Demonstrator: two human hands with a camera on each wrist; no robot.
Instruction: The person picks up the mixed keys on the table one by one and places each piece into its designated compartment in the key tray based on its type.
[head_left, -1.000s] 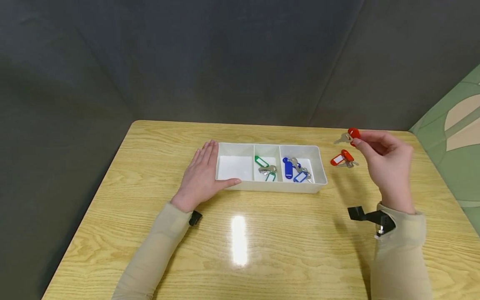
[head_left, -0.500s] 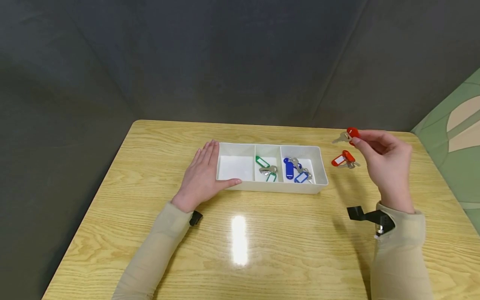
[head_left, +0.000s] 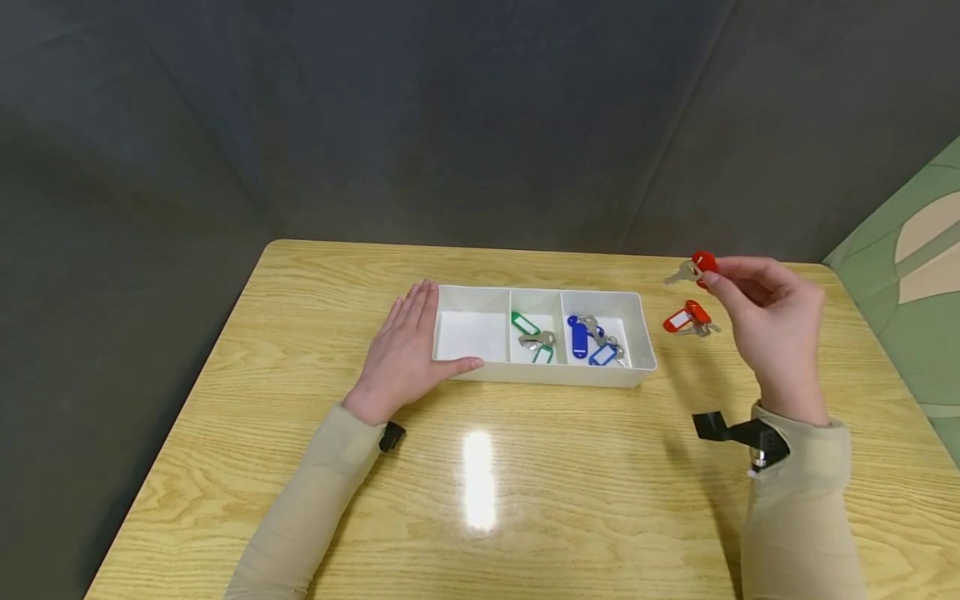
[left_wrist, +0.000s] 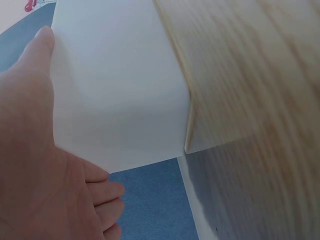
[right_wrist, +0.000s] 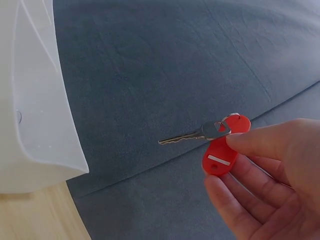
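Red-tagged key [right_wrist: 209,131] hangs in the air at the right of the table [head_left: 420,508], only a trace higher and further left against the things around it than a second ago. I read that as a near-pause: the key is in hand, not set down anywhere.

Working from the left, the left hand [head_left: 401,358] is spread flat, straight fingers along the box's end and thumb stretched along its front wall; it appears to steady the white box [head_left: 555,375] and is placed just as in the earlier frames. Green-tagged keys [head_left: 536,339] lie in the middle compartment and blue-tagged keys [head_left: 579,340] in the right one, both sets unchanged. Beyond the box, a red-tagged bunch [head_left: 697,313] rests on the tabletop, also undisturbed.

Just above that bunch in the head view, the right hand [head_left: 780,321] pinches the red tag between thumb and fingers, remaining fingers loosely bent, with the key's blade pointing left, toward the box. Box and bunch sit slightly further right in view than a second ago, probably from a small head movement.
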